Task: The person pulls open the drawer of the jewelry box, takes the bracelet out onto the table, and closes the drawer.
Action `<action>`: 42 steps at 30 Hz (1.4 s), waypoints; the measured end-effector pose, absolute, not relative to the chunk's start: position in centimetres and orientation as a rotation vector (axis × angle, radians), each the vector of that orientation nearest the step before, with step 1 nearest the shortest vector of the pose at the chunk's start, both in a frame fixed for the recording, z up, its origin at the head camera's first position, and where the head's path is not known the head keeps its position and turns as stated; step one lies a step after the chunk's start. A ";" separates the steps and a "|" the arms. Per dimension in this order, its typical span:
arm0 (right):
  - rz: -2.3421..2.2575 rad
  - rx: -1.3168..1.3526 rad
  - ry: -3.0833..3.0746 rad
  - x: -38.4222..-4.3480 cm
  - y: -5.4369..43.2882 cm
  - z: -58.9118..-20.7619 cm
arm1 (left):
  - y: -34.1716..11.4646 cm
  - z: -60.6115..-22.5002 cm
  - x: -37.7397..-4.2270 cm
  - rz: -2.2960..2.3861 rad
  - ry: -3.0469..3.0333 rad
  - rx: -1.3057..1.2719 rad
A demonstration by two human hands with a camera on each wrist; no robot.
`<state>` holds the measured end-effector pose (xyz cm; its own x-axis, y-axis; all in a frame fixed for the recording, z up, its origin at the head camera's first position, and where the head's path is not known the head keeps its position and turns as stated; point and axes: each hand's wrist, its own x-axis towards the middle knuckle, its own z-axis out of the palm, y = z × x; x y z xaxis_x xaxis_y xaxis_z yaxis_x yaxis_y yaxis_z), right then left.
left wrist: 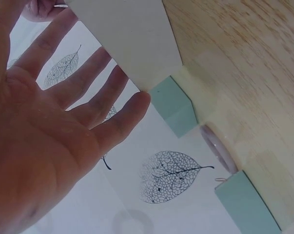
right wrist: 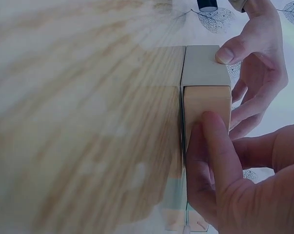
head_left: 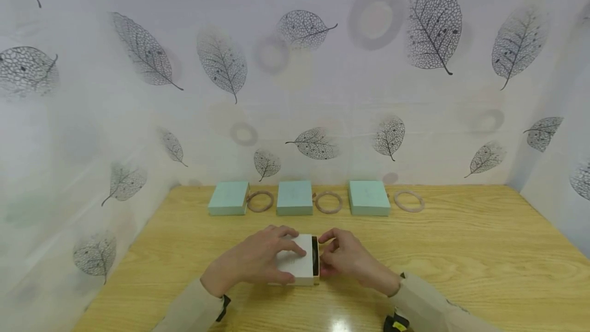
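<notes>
A white slide-out box (head_left: pixel 303 246) lies on the wooden table in front of me. Its drawer (head_left: pixel 315 257) protrudes slightly at the right end, showing a dark inside. My left hand (head_left: pixel 255 259) holds the box across its width, thumb on the near side, one finger on the lid and others toward the far edge. At the drawer's tan end face (right wrist: pixel 210 100) is my right hand (head_left: pixel 348 261); thumb and a finger close together against it, another finger near the far upper corner. Whether a pull tab sits between the fingertips is hidden.
Behind stand three mint-green boxes (head_left: pixel 229 200), (head_left: pixel 294 199), (head_left: pixel 369 199) in a row, each with a pale pinkish ring, such as this left ring (head_left: pixel 260 211), at its right side. A leaf-patterned curtain (head_left: pixel 322 91) encloses the table's back and sides.
</notes>
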<state>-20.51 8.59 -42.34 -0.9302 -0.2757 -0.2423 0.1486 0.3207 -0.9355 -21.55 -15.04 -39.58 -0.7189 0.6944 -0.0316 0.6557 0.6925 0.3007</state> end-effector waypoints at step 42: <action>-1.638 -0.117 2.222 -20.6 9.5 -42.6 | -15.1 -39.6 -21.4 0.414 2.757 1.111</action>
